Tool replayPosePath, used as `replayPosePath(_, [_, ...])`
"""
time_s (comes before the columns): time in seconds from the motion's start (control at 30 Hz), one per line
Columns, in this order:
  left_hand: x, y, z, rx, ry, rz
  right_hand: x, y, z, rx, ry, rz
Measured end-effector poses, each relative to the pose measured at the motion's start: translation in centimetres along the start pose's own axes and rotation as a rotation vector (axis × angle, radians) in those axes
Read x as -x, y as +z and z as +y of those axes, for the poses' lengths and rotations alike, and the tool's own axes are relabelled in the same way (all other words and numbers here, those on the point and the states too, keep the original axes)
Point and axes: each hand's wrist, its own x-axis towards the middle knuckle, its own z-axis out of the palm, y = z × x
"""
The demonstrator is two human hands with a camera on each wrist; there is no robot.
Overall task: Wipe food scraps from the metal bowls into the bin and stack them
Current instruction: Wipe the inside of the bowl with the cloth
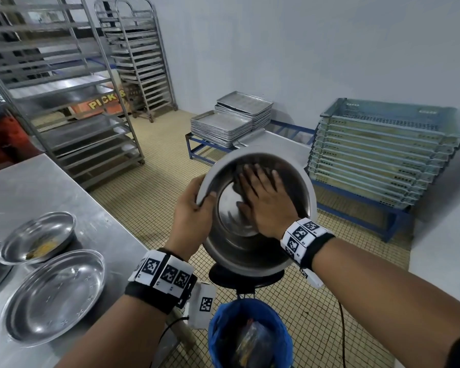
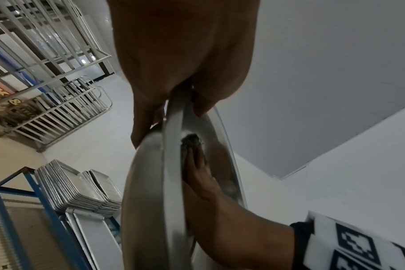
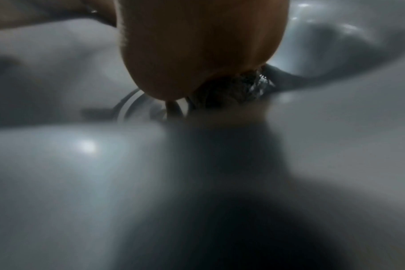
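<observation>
Fingers of the left hand (image 1: 190, 208) clamp the tilted metal bowl (image 1: 260, 251) by its rim above the bin (image 1: 250, 333), likely so scraps drop in, while the right hand (image 1: 266, 203) presses flat-fingered on a dark cloth (image 2: 191, 140) inside.

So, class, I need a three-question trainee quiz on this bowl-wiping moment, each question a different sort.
1. True or false: the left hand grips the bowl by its rim.
2. What lies under the right hand? A) dark cloth B) spoon C) nothing
3. Fill in: the tilted bowl is held above the blue ____.

Key: 1 true; 2 A; 3 bin.
</observation>
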Motion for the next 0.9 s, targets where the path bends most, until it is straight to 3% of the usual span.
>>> replayPosePath(0.17, [-0.5, -0.9, -0.3, 0.034, -0.03, 0.094, 1.2, 1.3, 1.3, 0.105, 0.109, -0.111])
replayPosePath(0.27, [-1.3, -1.3, -0.2, 0.007, -0.004, 0.121, 1.8, 1.3, 1.2, 0.179, 0.084, -0.306])
replayPosePath(0.4, [-2.4, -1.9, -0.4, -0.025, -0.012, 0.142, 2.4, 1.0, 0.6, 0.084, -0.033, -0.363])
replayPosePath(0.53, [-2.4, -1.8, -0.4, -0.044, -0.058, 0.121, 1.6, 0.5, 0.8, -0.007, 0.044, -0.255])
replayPosePath(0.63, [-1.9, -1.4, -0.8, -0.025, -0.079, 0.083, 0.3, -0.5, 0.2, -0.251, 0.148, -0.028])
replayPosePath(0.73, [-0.8, -0.6, -1.2, 0.003, -0.073, 0.007, -0.9, -1.3, -1.8, -0.407, 0.107, 0.176])
replayPosePath(0.9, [0.1, -0.2, -2.2, 0.036, -0.101, -0.011, -1.1, -0.2, -3.4, -0.328, 0.032, 0.097])
